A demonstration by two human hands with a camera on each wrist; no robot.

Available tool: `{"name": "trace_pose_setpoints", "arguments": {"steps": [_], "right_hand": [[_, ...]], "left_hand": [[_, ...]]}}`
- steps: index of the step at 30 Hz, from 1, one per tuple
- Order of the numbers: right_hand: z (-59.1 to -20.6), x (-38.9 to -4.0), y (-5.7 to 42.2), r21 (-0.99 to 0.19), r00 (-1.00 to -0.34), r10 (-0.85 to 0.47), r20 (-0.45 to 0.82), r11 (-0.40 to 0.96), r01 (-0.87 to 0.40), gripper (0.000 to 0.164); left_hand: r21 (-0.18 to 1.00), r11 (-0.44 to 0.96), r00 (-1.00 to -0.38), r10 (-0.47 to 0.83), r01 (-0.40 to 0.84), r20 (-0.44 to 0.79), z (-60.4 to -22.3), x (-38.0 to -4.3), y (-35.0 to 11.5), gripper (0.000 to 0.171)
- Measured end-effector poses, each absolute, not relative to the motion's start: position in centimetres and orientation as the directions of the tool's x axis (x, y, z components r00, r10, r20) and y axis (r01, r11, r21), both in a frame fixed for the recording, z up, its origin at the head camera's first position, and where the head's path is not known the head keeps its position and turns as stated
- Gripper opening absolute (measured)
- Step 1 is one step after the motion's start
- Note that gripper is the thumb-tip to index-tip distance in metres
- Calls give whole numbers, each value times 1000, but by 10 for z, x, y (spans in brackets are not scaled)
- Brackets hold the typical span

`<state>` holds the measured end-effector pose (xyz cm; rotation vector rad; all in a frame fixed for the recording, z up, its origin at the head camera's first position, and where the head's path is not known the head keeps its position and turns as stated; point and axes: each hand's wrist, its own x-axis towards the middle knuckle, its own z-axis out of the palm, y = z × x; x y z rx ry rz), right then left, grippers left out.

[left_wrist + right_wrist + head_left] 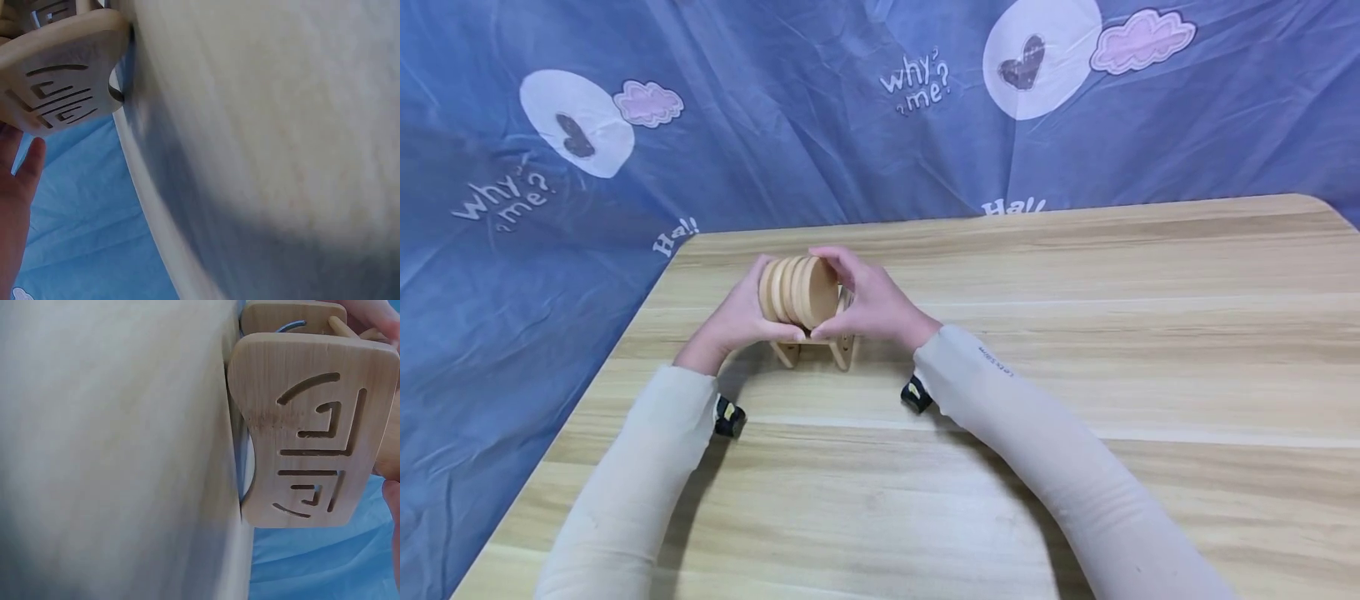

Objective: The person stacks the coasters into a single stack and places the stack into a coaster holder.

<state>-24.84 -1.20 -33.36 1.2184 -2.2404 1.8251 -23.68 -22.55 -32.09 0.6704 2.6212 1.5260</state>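
Note:
A stack of several round wooden coasters (801, 289) stands on edge in a small wooden holder (844, 348) on the table. My left hand (758, 302) grips the stack from its left side, fingers curled over the top and thumb below. From the right my right hand (841, 292) grips the same stack, fingers over the top edge and thumb under it. The left wrist view shows the holder's carved end panel (59, 78) and part of my left hand (15, 194). In the right wrist view the other carved end panel (312, 431) fills the right side.
The light wooden table (1075, 333) stretches wide to the right and toward me. A blue printed cloth (512, 250) hangs behind and beside the table's left edge. Both cream sleeves reach in from the bottom.

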Motion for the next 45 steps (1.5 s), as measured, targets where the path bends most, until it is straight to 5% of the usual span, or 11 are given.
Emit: {"name": "trace_pose_setpoints", "arguments": {"steps": [16, 27, 39, 45], "right_hand": [[-339, -254, -11, -868, -799, -540, 263, 230, -441, 97], [-331, -256, -14, -749, -807, -533, 255, 418, -513, 86], [-331, -259, -15, -754, -839, -514, 177, 477, -452, 80], [-329, -260, -15, -753, -819, -547, 171, 464, -467, 70]], "left_hand": [[740, 598, -927, 363, 308, 92, -320, -240, -225, 104], [713, 658, -943, 333, 241, 12, -320, -240, -221, 122], [664, 721, -944, 323, 198, -69, -315, -241, -217, 117], [695, 696, -932, 347, 178, -109, -312, -237, -215, 102]]}}
